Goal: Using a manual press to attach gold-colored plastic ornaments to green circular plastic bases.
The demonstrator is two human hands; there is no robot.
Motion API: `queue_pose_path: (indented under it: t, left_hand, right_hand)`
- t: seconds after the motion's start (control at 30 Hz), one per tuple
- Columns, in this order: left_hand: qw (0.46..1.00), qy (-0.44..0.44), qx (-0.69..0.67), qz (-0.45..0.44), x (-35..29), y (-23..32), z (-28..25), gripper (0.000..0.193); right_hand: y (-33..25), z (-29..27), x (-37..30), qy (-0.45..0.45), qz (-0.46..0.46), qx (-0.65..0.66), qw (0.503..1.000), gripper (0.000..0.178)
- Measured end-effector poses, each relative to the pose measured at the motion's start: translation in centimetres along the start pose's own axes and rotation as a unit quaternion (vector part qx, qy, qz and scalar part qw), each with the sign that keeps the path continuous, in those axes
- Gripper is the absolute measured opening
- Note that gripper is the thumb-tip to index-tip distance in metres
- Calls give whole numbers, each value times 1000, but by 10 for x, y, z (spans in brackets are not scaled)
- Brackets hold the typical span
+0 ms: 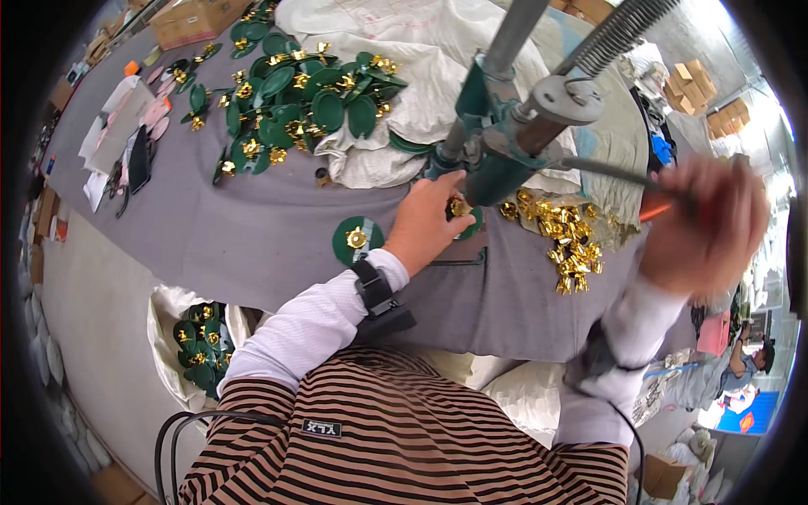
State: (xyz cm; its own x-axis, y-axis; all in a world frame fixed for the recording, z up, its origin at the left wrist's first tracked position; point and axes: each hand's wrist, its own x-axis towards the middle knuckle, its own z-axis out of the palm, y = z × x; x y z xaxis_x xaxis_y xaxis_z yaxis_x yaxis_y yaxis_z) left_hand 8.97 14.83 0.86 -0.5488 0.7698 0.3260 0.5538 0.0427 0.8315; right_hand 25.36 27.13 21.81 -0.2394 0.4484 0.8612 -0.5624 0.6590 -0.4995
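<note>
My left hand (421, 220) is closed, thumb and fingers pinching a small gold metal fitting (457, 208) beneath the green hand press (505, 172). Part of a green disc (474, 223) shows under that fitting. My right hand (711, 223), smeared by motion, is wrapped round the far end of the press lever (614, 171), raised at the right. Left of the press lies another green disc (341, 242) with a gold fitting (357, 237) at its middle. A pile of loose gold fittings (564, 231) sits right of the press.
Many green discs with gold fittings (324, 84) are heaped on the grey cloth-covered table (210, 227) and a white woven sack (362, 160). Below the table's edge, an open sack (164, 337) holds more. Papers and a dark phone-like object (140, 160) lie at left.
</note>
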Motion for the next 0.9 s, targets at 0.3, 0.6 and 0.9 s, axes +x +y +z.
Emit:
queue_pose_path:
  t: [0.3, 0.6, 0.9]
  left_hand:
    - [999, -13, -36, -3, -14, -9, -46, 53]
    - [995, -28, 23, 94, -10, -8, -4, 73]
    - [998, -28, 52, 26, 51, -18, -36, 44]
  right_hand:
    - [111, 36, 104, 38, 121, -35, 991, 26]
    - [118, 27, 111, 31, 134, -28, 990, 28]
    - [110, 58, 94, 72, 95, -65, 991, 11]
